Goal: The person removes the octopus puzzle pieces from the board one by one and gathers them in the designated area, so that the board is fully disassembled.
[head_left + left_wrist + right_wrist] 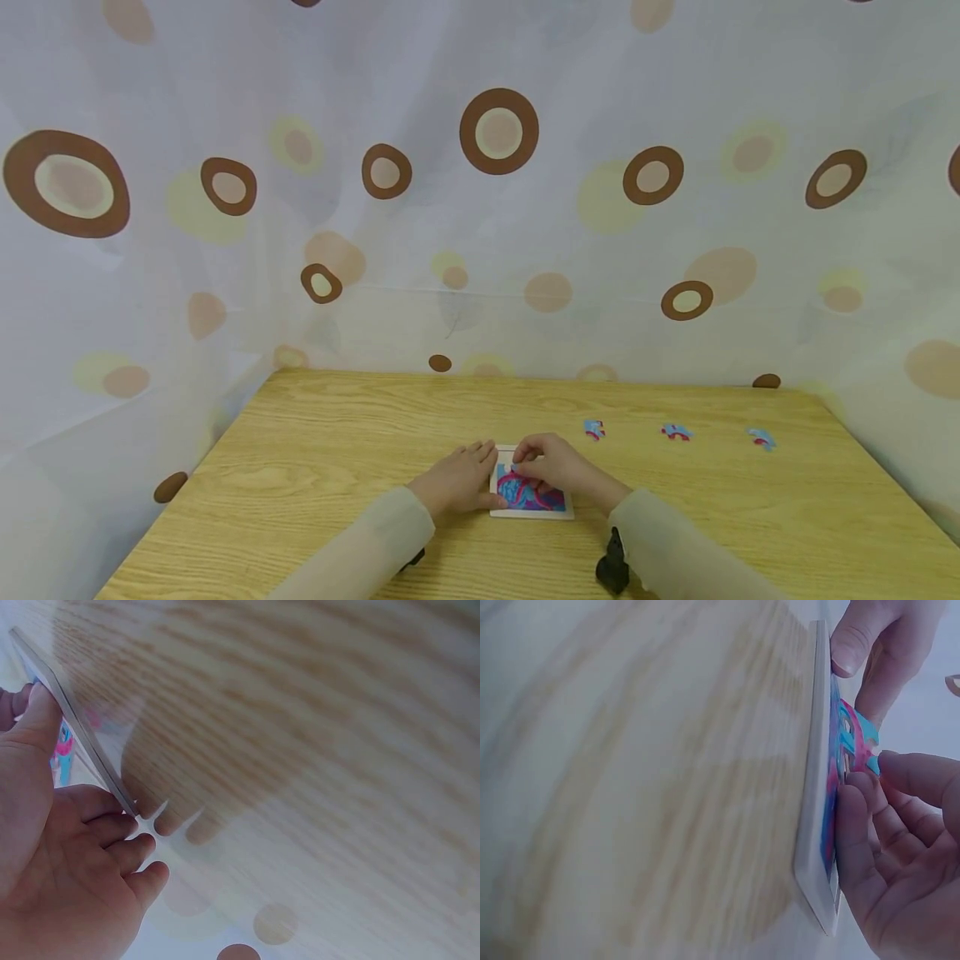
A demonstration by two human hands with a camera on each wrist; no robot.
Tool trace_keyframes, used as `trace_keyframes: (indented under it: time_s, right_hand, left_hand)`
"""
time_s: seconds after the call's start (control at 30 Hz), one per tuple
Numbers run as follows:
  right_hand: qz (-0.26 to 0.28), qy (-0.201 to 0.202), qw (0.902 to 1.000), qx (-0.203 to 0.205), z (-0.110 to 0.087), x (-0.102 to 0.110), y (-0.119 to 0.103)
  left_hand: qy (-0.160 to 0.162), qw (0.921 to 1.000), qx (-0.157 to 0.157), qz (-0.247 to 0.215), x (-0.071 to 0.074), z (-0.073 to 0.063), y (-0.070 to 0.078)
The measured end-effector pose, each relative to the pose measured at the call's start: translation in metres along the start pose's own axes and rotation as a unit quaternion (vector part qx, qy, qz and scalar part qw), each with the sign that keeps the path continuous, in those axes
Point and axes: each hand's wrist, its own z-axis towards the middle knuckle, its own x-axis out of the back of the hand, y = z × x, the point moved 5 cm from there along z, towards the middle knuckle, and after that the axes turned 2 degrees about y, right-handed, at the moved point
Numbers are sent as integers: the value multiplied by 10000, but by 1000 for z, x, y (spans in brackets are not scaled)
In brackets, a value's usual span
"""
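Note:
A small jigsaw puzzle board (531, 514) with a white frame lies on the table, mostly filled with a blue, purple and pink picture. My left hand (456, 482) rests along its left side, fingers extended and thumb on the lower left corner. Over the board, my right hand (561, 467) pinches a blue and pink puzzle piece (862, 739) between thumb and fingertips. That piece stands tilted up from the board surface in the right wrist view. Part of the picture is hidden under the right hand.
Three loose puzzle pieces lie in a row to the right behind the board: one nearest piece (594, 429), a middle piece (677, 432) and a far right piece (762, 439). The wooden table (337, 450) meets a patterned curtain (495, 242) at the back and sides.

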Motion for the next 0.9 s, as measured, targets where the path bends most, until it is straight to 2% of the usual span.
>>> trace_keyframes:
  time_s: [0.23,0.47,0.67,0.77,0.9]
  right_hand:
    - [79,73,9995,-281,2,0,3]
    - [155,-39,9995,-287,2,1,3]
    - [442,-52,9981,-435,0,6,6]
    - [707,-112,9964,-446,-3,12,6]
    - [977,-150,9945,-359,-11,30,9]
  left_hand:
    - [-25,10000,9,-35,0,-1,0]
    - [-40,10000,21,-82,1,-1,0]
    - [-34,10000,29,-39,1,0,0]
    - [-51,10000,37,-42,1,0,0]
    - [-85,9999,56,-80,1,0,0]
